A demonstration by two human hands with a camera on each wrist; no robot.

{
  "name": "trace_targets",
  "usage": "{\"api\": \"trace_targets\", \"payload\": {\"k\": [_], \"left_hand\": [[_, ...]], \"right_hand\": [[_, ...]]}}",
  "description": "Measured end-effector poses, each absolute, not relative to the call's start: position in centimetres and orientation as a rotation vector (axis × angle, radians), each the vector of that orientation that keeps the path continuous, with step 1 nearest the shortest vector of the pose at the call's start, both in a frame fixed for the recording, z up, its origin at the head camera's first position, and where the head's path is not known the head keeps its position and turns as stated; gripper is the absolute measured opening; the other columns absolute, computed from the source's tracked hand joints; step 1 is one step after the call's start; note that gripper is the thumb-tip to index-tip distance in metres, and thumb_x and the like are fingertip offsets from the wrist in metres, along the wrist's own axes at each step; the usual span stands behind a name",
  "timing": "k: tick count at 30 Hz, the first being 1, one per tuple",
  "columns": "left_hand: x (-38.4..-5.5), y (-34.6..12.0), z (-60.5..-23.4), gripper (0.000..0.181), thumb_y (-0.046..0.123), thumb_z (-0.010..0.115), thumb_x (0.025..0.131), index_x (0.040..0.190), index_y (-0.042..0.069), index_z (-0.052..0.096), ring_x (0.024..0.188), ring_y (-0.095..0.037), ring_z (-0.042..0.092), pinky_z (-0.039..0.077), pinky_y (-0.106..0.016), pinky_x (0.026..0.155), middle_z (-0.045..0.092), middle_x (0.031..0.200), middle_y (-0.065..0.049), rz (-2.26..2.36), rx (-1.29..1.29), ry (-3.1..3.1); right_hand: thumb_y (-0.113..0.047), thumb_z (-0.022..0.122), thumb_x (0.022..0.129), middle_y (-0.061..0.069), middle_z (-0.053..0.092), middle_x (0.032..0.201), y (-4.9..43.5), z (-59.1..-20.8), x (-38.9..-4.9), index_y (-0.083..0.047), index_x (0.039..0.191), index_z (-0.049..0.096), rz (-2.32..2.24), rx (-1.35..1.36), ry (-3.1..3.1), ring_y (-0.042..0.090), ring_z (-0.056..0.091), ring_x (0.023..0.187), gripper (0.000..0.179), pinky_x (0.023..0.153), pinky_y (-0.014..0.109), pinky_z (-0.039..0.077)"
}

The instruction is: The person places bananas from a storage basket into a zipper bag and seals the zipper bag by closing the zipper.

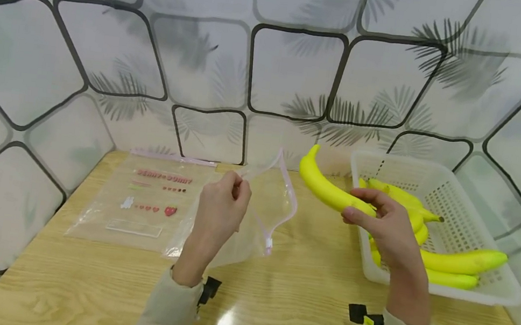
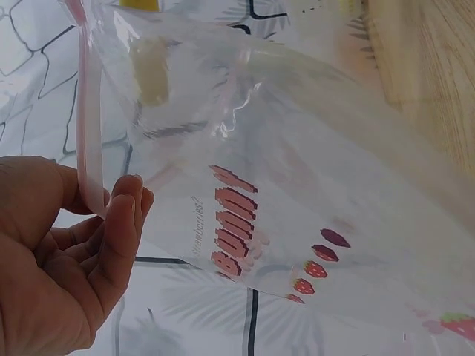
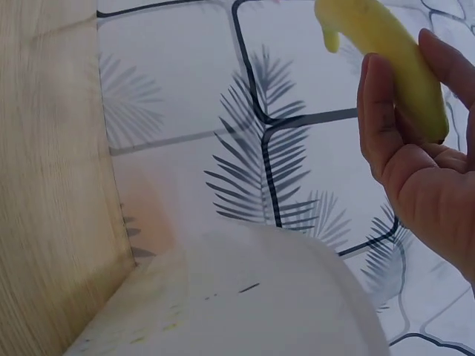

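Note:
My left hand pinches the edge of a clear zip bag at its pinkish top strip. The bag's mouth gapes toward the right, its slider at the lower end; the left wrist view shows red "BUNNY" lettering and strawberry prints on it. In my right hand is a yellow banana, gripped at one end between thumb and fingers. It is held in the air between the bag and the basket, its stem end pointing up and left. The right wrist view shows the same banana in the curled fingers.
A white plastic basket stands at the right with several bananas inside. Another clear zip bag, printed with a bunny and hearts, lies flat at the left of the wooden table. A patterned cloth wall rises behind.

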State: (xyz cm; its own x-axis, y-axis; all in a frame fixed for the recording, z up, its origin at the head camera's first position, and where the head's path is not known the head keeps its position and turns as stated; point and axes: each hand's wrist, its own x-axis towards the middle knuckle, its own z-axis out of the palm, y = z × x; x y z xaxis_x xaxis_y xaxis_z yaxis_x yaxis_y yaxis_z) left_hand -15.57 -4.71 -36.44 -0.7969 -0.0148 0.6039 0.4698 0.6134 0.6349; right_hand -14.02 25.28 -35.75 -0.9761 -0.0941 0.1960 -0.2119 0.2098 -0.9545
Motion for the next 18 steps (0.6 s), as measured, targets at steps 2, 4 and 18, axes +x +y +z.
{"api": "trace_targets", "payload": {"k": [2, 4, 18], "left_hand": [[-15.5, -4.7, -36.4, 0.021, 0.005, 0.052, 0.096, 0.075, 0.005, 0.056, 0.029, -0.001, 0.041, 0.031, -0.019, 0.031, 0.045, 0.048, 0.003, -1.123, -0.356, -2.268], [-15.5, -4.7, -36.4, 0.020, 0.005, 0.053, 0.096, 0.076, 0.005, 0.056, 0.029, 0.000, 0.041, 0.031, -0.019, 0.031, 0.046, 0.048, 0.003, -1.130, -0.356, -2.267], [-15.2, -4.9, -36.2, 0.020, 0.005, 0.056, 0.095, 0.075, 0.004, 0.055, 0.031, 0.000, 0.039, 0.030, -0.019, 0.034, 0.044, 0.051, 0.001, -1.085, -0.346, -2.253]], "right_hand": [[-0.010, 0.071, 0.092, -0.003, 0.062, 0.112, 24.9, -35.9, -14.1, -0.009, 0.119, 0.063, 1.938, 0.331, -2.356, 0.012, 0.070, 0.082, 0.028, 0.080, 0.020, 0.055], [-0.008, 0.070, 0.093, -0.003, 0.065, 0.108, 24.6, -36.1, -14.2, -0.008, 0.118, 0.064, 1.986, 0.366, -2.342, 0.013, 0.069, 0.081, 0.026, 0.079, 0.022, 0.056], [-0.009, 0.068, 0.094, 0.007, 0.062, 0.104, 22.4, -37.2, -14.9, -0.003, 0.121, 0.064, 2.018, 0.429, -2.393, 0.015, 0.065, 0.082, 0.029, 0.074, 0.029, 0.059]]}}
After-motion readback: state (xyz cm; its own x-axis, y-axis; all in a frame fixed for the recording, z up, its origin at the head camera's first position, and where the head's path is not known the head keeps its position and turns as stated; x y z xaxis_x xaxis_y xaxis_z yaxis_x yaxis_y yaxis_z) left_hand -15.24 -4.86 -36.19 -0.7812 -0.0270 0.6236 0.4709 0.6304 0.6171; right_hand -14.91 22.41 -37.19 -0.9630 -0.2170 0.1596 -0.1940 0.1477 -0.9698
